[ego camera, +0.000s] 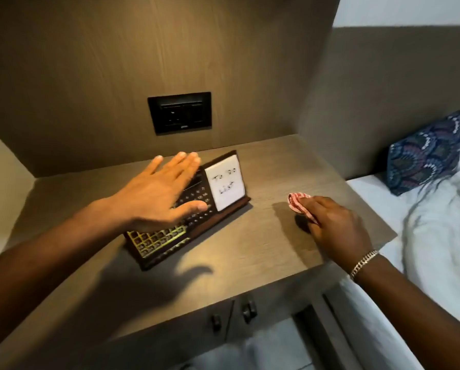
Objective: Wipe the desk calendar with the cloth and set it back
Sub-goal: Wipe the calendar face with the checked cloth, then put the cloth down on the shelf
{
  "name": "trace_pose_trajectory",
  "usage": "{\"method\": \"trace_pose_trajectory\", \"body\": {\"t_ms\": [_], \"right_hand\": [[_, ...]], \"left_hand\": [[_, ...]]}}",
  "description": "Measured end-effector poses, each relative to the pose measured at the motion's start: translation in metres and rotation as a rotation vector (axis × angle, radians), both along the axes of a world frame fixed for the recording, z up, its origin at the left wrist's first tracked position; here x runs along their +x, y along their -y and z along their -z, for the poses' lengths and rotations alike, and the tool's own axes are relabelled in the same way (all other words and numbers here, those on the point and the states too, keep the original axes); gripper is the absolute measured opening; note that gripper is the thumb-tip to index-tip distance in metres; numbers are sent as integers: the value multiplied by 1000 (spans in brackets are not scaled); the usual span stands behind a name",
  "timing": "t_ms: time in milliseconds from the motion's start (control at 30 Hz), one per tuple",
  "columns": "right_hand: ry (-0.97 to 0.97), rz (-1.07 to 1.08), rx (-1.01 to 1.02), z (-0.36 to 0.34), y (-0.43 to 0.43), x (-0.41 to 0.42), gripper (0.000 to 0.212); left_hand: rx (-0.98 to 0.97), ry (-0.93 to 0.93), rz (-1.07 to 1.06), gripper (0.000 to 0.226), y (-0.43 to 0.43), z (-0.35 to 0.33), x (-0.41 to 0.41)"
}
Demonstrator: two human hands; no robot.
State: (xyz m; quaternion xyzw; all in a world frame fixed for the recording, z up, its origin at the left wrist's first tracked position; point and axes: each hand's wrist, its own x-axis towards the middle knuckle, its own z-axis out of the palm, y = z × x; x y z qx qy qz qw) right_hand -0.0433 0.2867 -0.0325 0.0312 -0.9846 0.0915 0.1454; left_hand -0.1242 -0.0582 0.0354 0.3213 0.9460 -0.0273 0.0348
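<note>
The desk calendar (pixel 167 240) is a dark wooden stand with number grids and a white "To Do List" card (pixel 225 182) on its right end. It stands on the brown bedside table (pixel 263 244), angled from front left to back right. My left hand (pixel 159 194) hovers flat over its middle with fingers spread, hiding part of the grid; I cannot tell whether it touches. My right hand (pixel 333 225) rests on the table to the right of the calendar, closed on a bunched red-and-white cloth (pixel 298 202).
A black socket panel (pixel 180 112) is set in the wood wall behind the table. Two cabinet knobs (pixel 248 311) sit below the front edge. A bed with white sheets (pixel 437 236) and a blue patterned pillow (pixel 426 153) lies to the right.
</note>
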Motion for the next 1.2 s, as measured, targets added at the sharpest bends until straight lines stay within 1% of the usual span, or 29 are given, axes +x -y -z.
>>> {"method": "trace_pose_trajectory", "body": {"t_ms": [67,167,200,267,333,400,533,600,633,700,733,767,800,833,867,900,933,967,1033,1067,1100,1200], "right_hand": [[57,48,107,9,-30,-4,43],[139,63,178,29,-53,-5,49],[173,70,175,35,-55,-4,58],[255,66,119,42,-54,1,83],[287,44,59,46,-52,3,100],[295,34,48,46,-53,3,107],[308,17,47,44,-52,4,109],[321,-6,38,40,-53,4,110],[315,-10,22,33,-50,3,110],[223,-39,-20,15,-41,0,111],[153,-83,-69,5,-31,-5,110],[114,-140,-169,-4,-18,-10,107],[119,-205,-323,-11,-2,-14,103],[164,-258,-489,-16,13,-19,99],[229,-292,-642,-17,29,-24,95],[299,-299,-753,-16,43,-30,93],[374,-282,-830,-14,56,-35,91],[435,-254,-900,-10,67,-40,88],[496,-223,-1034,1,82,-51,72],[494,-211,-1076,5,88,-55,61],[482,-192,-1108,10,93,-60,58],[493,-129,-1224,17,101,-77,64]], "left_hand": [[17,-62,-114,108,-17,5,8],[27,-153,-278,111,-42,10,18],[34,-179,-321,111,-49,12,21],[58,-215,-390,109,-61,17,24],[84,-250,-443,107,-67,21,25],[95,-276,-485,104,-72,25,25],[162,-333,-504,98,-76,28,32],[277,-385,-480,92,-73,26,47],[371,-420,-480,86,-70,26,58],[640,-496,-579,78,-66,31,83],[801,-525,-680,76,-64,36,95],[962,-518,-809,75,-64,42,106],[1113,-459,-949,74,-66,49,117],[1243,-348,-1089,73,-70,54,125],[1332,-216,-1214,70,-76,58,130],[1375,-100,-1300,69,-84,61,132],[1395,-29,-1339,67,-90,62,132],[1400,-11,-1348,67,-94,65,130],[1406,-46,-1356,66,-93,68,122],[1420,-60,-1371,65,-89,68,117],[1446,-69,-1393,64,-82,70,109],[1546,-59,-1406,69,-61,74,84]]}}
